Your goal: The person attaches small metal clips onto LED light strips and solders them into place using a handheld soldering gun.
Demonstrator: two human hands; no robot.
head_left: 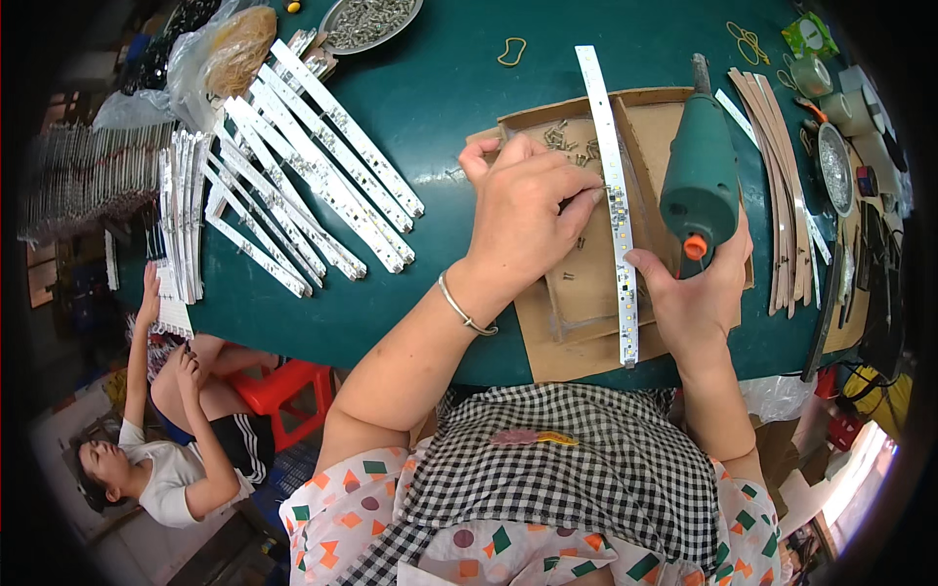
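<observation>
Right of centre in the frame, running lengthwise across a brown cardboard tray (652,95), is the long, narrow white circuit strip (618,223) dotted with small chips; I judge it light, slightly springy and fragile on its face, so I'd hold it by the bare edges. At its left edge, the left hand (528,203) pinches what looks like a small metal screw (599,188); the right hand (705,305) has its thumb at the strip's right edge, but a green power tool (701,176) hides its fingers, so I can't tell its grip.
</observation>
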